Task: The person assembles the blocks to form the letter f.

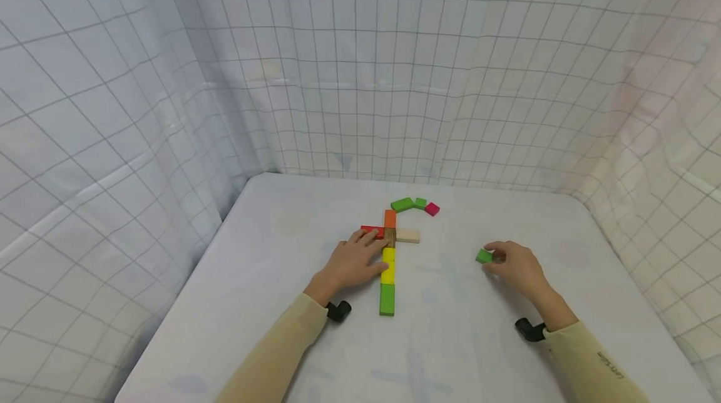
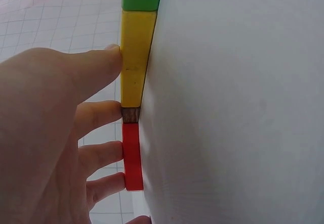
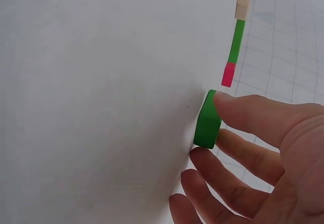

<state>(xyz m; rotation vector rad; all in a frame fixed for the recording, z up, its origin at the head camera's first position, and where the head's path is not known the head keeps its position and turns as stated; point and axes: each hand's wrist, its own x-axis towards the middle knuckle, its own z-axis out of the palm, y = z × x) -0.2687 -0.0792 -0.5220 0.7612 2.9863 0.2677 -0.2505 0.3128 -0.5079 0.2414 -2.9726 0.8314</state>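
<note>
My left hand (image 1: 353, 261) lies over a line of flat blocks, fingers spread. Its fingertips rest on the red block (image 2: 132, 158) and the dark brown block (image 2: 131, 115), while the thumb touches the yellow block (image 2: 135, 57). Below the yellow one sits a green rectangular block (image 1: 387, 300); an orange block (image 1: 390, 218) is above the brown, and a pale wooden block (image 1: 408, 236) extends rightward from it. Off to the right, my right hand (image 1: 515, 267) pinches a small green block (image 3: 206, 123) between thumb and fingers, low at the white tabletop.
Beyond the orange block, a longer green block (image 1: 402, 204), a small green block (image 1: 420, 203) and a pink-red block (image 1: 432, 209) form a curved row. White grid-patterned curtains (image 1: 388, 77) enclose the white table (image 1: 270, 221) at the back and both sides.
</note>
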